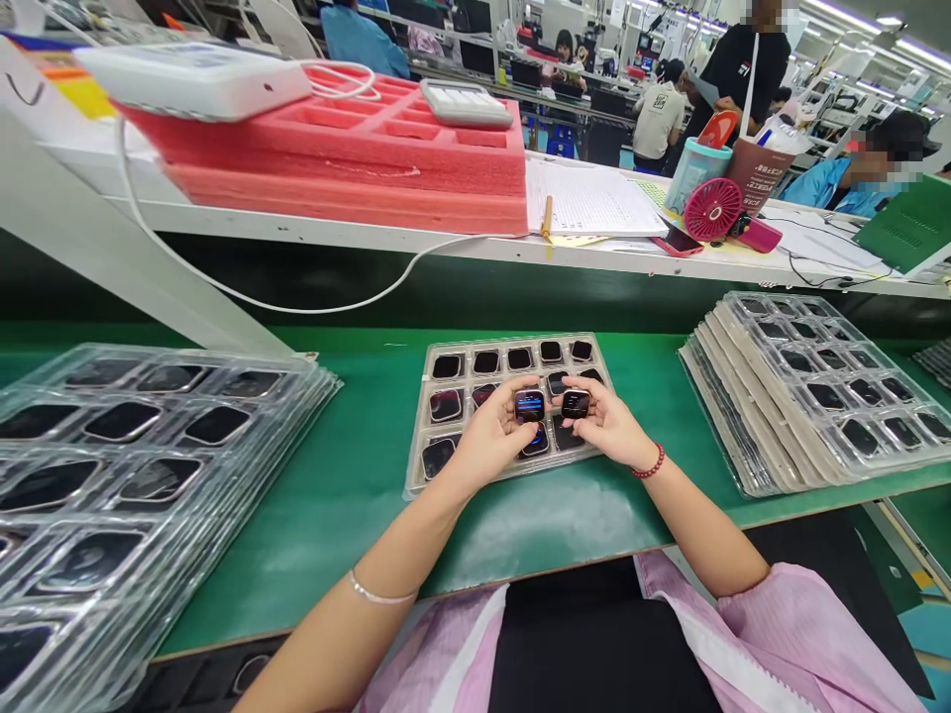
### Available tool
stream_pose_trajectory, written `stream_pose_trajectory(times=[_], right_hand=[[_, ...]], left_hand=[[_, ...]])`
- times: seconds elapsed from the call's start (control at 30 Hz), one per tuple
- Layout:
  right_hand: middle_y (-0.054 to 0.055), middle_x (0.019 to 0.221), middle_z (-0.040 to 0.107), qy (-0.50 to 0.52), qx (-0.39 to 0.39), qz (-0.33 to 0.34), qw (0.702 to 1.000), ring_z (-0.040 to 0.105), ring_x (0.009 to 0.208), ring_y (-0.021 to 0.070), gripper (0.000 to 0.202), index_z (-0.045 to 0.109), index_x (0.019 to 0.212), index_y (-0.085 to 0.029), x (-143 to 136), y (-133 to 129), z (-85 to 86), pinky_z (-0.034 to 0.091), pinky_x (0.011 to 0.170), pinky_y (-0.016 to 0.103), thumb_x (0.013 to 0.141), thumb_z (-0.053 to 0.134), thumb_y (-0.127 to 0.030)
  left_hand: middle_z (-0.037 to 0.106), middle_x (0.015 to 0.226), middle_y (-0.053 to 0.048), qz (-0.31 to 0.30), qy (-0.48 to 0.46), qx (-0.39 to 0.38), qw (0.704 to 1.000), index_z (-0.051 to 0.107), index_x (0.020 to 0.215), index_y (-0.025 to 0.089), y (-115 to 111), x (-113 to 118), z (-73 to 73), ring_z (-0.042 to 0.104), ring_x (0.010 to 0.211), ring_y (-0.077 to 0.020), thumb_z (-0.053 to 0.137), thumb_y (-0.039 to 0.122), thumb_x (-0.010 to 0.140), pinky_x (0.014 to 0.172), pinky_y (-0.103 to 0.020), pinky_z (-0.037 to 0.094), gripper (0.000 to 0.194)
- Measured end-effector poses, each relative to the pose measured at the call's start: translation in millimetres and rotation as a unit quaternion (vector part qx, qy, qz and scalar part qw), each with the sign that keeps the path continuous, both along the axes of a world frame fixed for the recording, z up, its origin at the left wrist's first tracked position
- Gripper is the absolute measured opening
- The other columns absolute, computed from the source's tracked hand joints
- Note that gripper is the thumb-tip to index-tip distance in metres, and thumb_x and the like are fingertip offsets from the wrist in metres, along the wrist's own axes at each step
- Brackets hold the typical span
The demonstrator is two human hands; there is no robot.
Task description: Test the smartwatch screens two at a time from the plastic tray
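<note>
Between the thumb and fingers of my left hand (496,436) is a smartwatch without a strap (530,406), its screen lit with blue lines. My right hand (610,428) pinches a second smartwatch (576,404), whose screen is mostly dark with faint marks. Both are held side by side over a clear plastic tray (416,436) on the green tabletop. Square watch bodies fill several of its pockets, such as a dark one (447,366) at the back left. One watch lying in the tray (535,440) below my left thumb also shows blue light. My hands hide part of the tray.
Stacked trays of watches stand at the left (178,426) and right (824,386). Across the back runs a white shelf (475,241) with red foam (357,188), papers (594,198) and a pink fan (711,210). A white cable (312,310) droops below it. Other people are beyond.
</note>
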State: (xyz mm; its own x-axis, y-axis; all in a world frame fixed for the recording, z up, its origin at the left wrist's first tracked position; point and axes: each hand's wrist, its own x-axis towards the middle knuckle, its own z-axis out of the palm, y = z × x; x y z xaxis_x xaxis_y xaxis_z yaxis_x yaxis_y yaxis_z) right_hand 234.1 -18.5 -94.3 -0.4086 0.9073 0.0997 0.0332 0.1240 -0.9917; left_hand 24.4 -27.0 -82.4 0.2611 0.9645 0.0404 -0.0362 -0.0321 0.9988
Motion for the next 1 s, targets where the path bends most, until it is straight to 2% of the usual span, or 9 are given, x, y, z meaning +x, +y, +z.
stream_pose_trajectory(times=[0.1,0.2,0.33,0.43,0.53,0.67,0.73,0.83,1.0], right_hand=[[0.012,0.126,0.064,0.025,-0.020,-0.005,0.999,0.068,0.104,0.0193,0.067,0.045,0.140,-0.024,-0.9,0.4,-1.2,0.061,0.076,0.027,0.078,0.070,-0.017],[0.010,0.128,0.062,0.078,-0.053,-0.010,0.995,0.069,0.085,0.0142,0.072,0.043,0.140,-0.027,-1.5,2.8,-4.8,0.061,0.069,0.026,0.076,0.075,-0.021],[0.008,0.120,0.068,0.141,-0.112,-0.028,0.983,0.070,0.073,0.0126,0.068,0.047,0.135,-0.025,1.0,5.6,-1.6,0.061,0.067,0.025,0.075,0.079,-0.032],[0.014,0.117,0.071,0.190,-0.204,0.014,0.960,0.072,0.074,0.0160,0.054,0.054,0.129,-0.020,6.1,7.0,7.2,0.059,0.059,0.025,0.091,0.055,-0.059],[0.015,0.112,0.073,0.233,-0.286,0.053,0.928,0.069,0.067,0.0151,0.066,0.058,0.124,-0.017,12.1,9.5,12.5,0.055,0.052,0.024,0.097,0.025,-0.068],[0.011,0.108,0.074,0.275,-0.326,0.061,0.902,0.066,0.062,0.0116,0.064,0.057,0.122,-0.019,16.8,11.6,11.8,0.054,0.051,0.021,0.096,0.025,-0.069],[0.009,0.109,0.074,0.277,-0.309,0.073,0.907,0.067,0.064,0.0109,0.055,0.056,0.122,-0.021,15.8,10.4,11.1,0.055,0.052,0.020,0.092,0.043,-0.065],[0.007,0.114,0.072,0.230,-0.236,0.052,0.943,0.070,0.071,0.0110,0.051,0.053,0.124,-0.023,9.5,6.0,10.9,0.058,0.058,0.019,0.080,0.073,-0.039],[0.004,0.109,0.070,0.100,-0.102,-0.021,0.989,0.067,0.074,0.0113,0.056,0.053,0.124,-0.024,-3.0,-0.3,7.6,0.059,0.061,0.022,0.073,0.074,-0.017]], left_hand=[[0.072,0.106,-0.009,-0.004,-0.014,-0.012,1.000,0.050,0.128,0.019,-1.3,0.5,0.8,0.069,0.108,-0.0267,0.074,0.024,0.070,0.085,-0.034,0.055,0.063],[0.072,0.102,-0.007,-0.012,-0.050,-0.038,0.998,0.051,0.128,0.021,-2.0,-0.2,2.7,0.069,0.102,-0.0235,0.081,0.025,0.069,0.082,-0.030,0.055,0.066],[0.073,0.096,-0.007,-0.033,-0.151,-0.119,0.981,0.057,0.123,0.021,0.3,-4.8,6.3,0.069,0.076,-0.0174,0.088,0.035,0.066,0.061,-0.024,0.052,0.067],[0.075,0.092,-0.010,-0.040,-0.240,-0.194,0.950,0.067,0.111,0.019,3.7,-11.3,9.0,0.068,0.070,-0.0176,0.081,0.056,0.073,0.054,-0.023,0.052,0.055],[0.075,0.089,-0.010,-0.051,-0.296,-0.252,0.920,0.073,0.104,0.016,6.3,-18.8,11.0,0.067,0.064,-0.0152,0.063,0.067,0.085,0.051,-0.022,0.052,0.055],[0.076,0.083,-0.009,-0.070,-0.336,-0.269,0.900,0.072,0.104,0.013,5.8,-23.2,13.0,0.066,0.059,-0.0119,0.065,0.060,0.087,0.049,-0.018,0.052,0.051],[0.076,0.086,-0.009,-0.075,-0.325,-0.252,0.908,0.071,0.107,0.013,3.9,-20.8,13.3,0.068,0.062,-0.0121,0.077,0.054,0.079,0.052,-0.017,0.053,0.050],[0.076,0.097,-0.009,-0.050,-0.236,-0.203,0.949,0.064,0.117,0.016,0.0,-12.4,12.2,0.072,0.074,-0.0163,0.089,0.034,0.067,0.058,-0.019,0.053,0.059],[0.071,0.120,-0.011,-0.003,-0.049,-0.094,0.994,0.054,0.128,0.019,-6.4,-0.4,8.2,0.072,0.099,-0.0246,0.080,0.024,0.069,0.090,-0.035,0.056,0.065]])
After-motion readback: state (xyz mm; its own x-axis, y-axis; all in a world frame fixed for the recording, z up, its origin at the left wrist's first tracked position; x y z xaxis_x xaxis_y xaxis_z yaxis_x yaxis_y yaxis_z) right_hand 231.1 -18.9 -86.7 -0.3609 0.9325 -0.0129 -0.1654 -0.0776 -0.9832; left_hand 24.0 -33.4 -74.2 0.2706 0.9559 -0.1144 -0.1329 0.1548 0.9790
